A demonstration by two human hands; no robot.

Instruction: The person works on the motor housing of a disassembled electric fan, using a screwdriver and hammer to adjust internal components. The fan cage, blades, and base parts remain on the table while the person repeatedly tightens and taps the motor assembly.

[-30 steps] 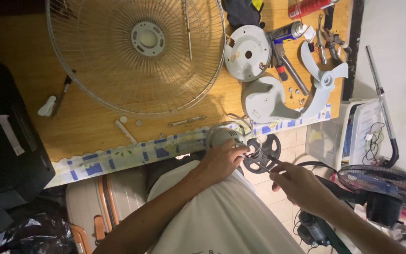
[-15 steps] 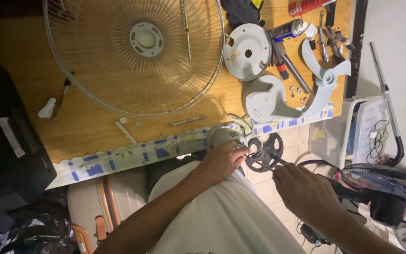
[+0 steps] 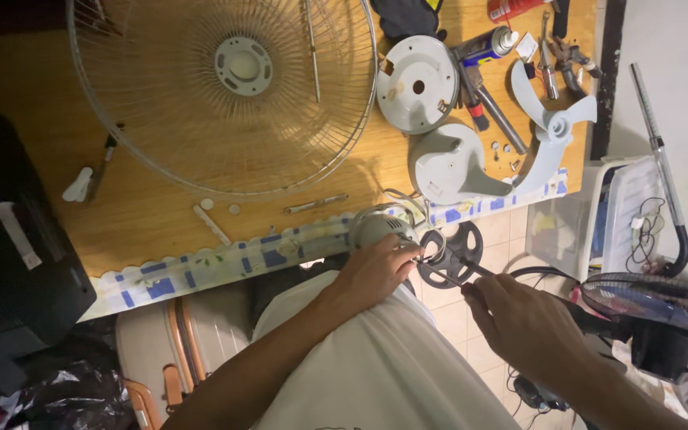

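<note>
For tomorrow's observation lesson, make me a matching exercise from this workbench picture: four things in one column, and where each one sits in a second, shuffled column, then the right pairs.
Things:
1. Wire fan guard
2. Fan blade
3. Spray can
4. Fan motor

Places:
A. At the table's near edge, gripped by the left hand
B. At the right end of the table, beside the grey housing
C. Spread over the middle of the wooden table
D. At the table's far side, next to the round grey cover

Pairs: 1-C, 2-B, 3-D, 4-A
</note>
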